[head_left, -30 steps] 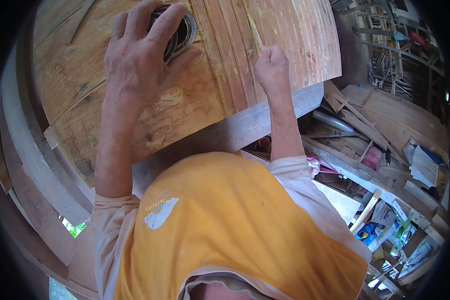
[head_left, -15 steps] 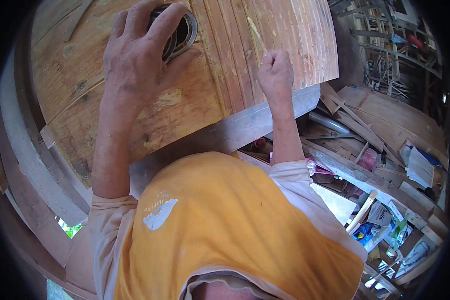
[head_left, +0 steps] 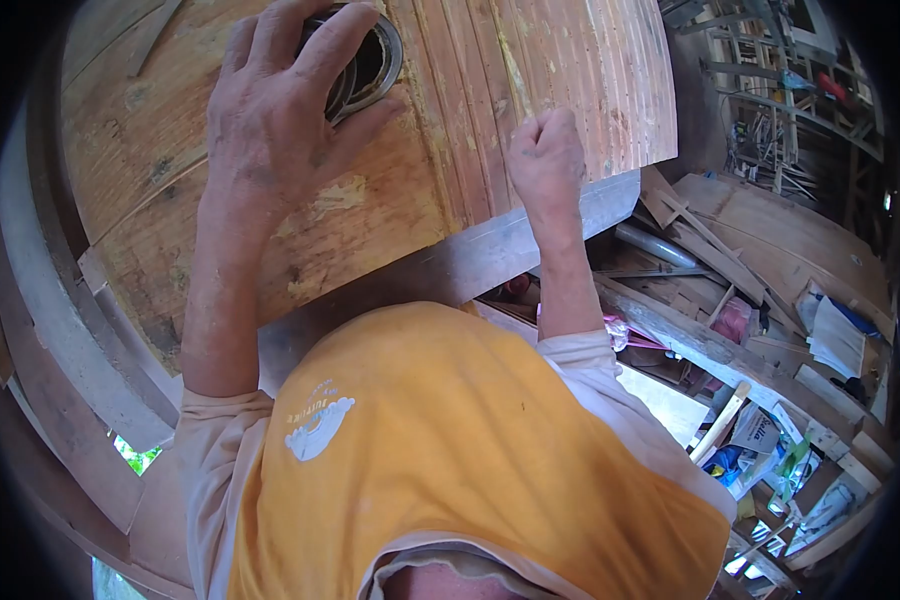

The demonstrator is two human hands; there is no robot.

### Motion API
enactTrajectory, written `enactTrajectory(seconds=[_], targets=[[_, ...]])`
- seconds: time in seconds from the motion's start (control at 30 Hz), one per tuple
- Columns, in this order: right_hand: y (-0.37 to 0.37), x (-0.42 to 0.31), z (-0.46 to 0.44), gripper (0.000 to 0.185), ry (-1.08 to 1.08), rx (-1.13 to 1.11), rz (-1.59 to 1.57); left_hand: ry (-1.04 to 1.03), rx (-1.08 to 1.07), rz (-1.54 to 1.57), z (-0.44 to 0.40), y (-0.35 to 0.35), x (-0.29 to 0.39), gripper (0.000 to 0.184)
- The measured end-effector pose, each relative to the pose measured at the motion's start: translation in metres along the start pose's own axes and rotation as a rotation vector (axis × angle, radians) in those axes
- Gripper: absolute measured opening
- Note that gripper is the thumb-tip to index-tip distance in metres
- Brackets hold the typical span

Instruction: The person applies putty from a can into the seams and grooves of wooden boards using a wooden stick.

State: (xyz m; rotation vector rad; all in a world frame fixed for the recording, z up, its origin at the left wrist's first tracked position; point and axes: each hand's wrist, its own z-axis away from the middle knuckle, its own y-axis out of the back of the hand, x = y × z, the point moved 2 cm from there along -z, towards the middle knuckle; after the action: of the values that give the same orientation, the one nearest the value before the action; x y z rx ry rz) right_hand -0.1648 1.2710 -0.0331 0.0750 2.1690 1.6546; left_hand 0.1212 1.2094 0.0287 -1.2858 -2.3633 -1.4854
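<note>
My left hand is wrapped over an open round tin can, tilted so that its dark inside shows. The can rests on or just above a worn wooden board; I cannot tell which. In my closed right hand is a thin stick coated in yellowish paste. The stick points away from me, along a groove between narrow wooden strips that lie side by side on the board. Yellowish smears mark the board and some grooves.
A pale beam runs along the board's near edge. To the right lie wood offcuts, a grey pipe, papers and plastic bags. A loose thin slat lies at the board's upper left.
My right hand has shifted slightly left and nearer to me, with the stick moving along the groove. The left hand and can have barely moved.
</note>
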Motion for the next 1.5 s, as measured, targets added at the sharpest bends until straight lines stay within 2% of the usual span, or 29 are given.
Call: enactTrajectory(seconds=[0.27, 0.37, 0.53, 0.63, 0.77, 0.97, 1.07, 1.17, 1.37, 1.5], targets=[[-0.008, -0.003, -0.011, 0.02, 0.054, -0.037, -0.076, -0.003, -0.015, 0.035, -0.002, 0.002, 0.001, 0.066], [-0.009, 0.01, -0.004, 0.021, -0.002, -0.043, -0.024, 0.001, 0.0, 0.026, -0.002, 0.002, 0.0, 0.065], [-0.015, -0.005, -0.022, 0.021, 0.079, -0.024, -0.001, 0.031, -0.038, 0.035, -0.002, 0.003, 0.002, 0.063], [-0.009, 0.0, -0.019, 0.022, 0.092, -0.054, 0.021, -0.036, -0.019, -0.003, 0.0, -0.002, -0.004, 0.07], [-0.002, 0.011, -0.001, 0.023, 0.04, -0.112, 0.04, -0.025, 0.058, -0.004, 0.002, -0.008, -0.007, 0.065], [-0.016, -0.013, -0.047, 0.023, 0.095, -0.079, 0.021, -0.043, 0.076, -0.013, 0.001, -0.007, -0.003, 0.065], [-0.011, -0.007, -0.037, 0.023, 0.101, -0.092, 0.118, -0.046, 0.079, -0.007, 0.001, -0.006, -0.004, 0.065], [-0.013, 0.001, -0.018, 0.025, 0.003, -0.116, 0.08, -0.023, 0.071, 0.009, 0.002, -0.007, -0.006, 0.064], [-0.023, -0.027, -0.065, 0.026, 0.053, -0.12, 0.14, -0.032, 0.065, 0.004, 0.002, -0.007, -0.004, 0.064], [-0.007, -0.014, -0.041, 0.025, 0.081, -0.142, 0.111, -0.024, 0.065, 0.008, 0.002, -0.006, -0.005, 0.064]])
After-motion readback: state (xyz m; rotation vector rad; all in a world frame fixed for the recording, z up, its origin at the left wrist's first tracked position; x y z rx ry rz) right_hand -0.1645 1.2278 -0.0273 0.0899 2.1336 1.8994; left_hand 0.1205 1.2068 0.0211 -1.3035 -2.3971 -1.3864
